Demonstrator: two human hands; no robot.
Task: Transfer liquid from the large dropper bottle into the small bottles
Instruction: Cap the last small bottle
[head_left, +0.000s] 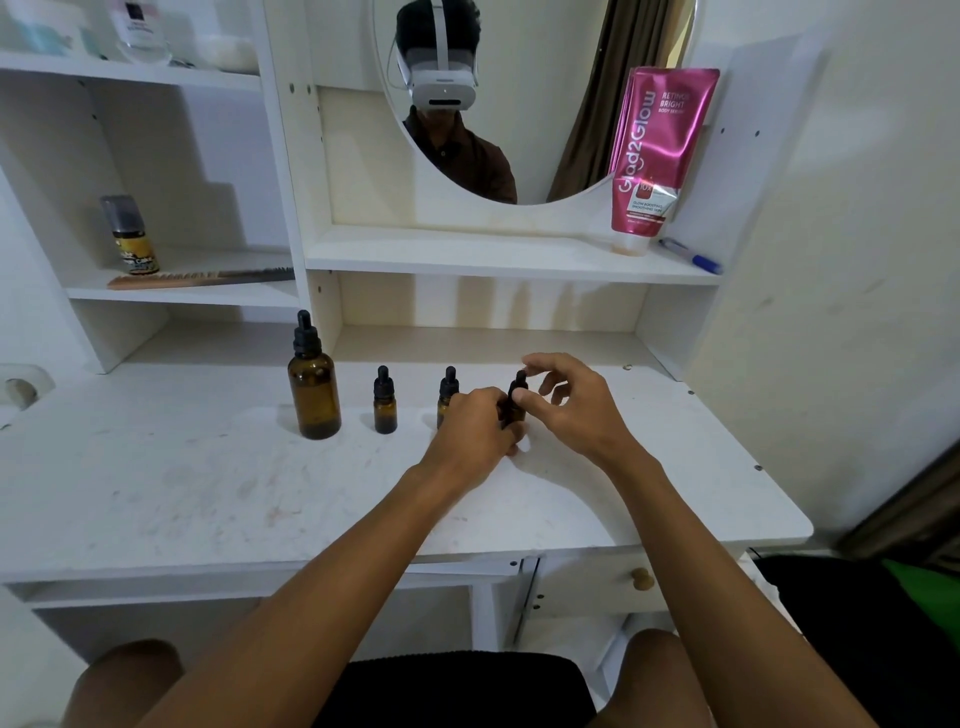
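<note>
A large amber dropper bottle (314, 387) with a black dropper cap stands capped on the white tabletop (208, 488) at the left of a row. To its right stand two small amber bottles, one (385, 401) in the open and one (447, 387) partly hidden behind my left hand (475, 431). My left hand grips the body of a third small bottle (516, 400) at the right end. My right hand (569, 402) pinches that bottle's black dropper cap between thumb and forefinger. The bottle's lower part is hidden by my fingers.
Shelves rise behind the tabletop, holding a pink tube (655, 156), a blue pen (691, 255), a comb (202, 279) and a small spray can (130, 236). An oval mirror (519, 93) hangs above. A drawer knob (642, 578) sits under the table's front edge.
</note>
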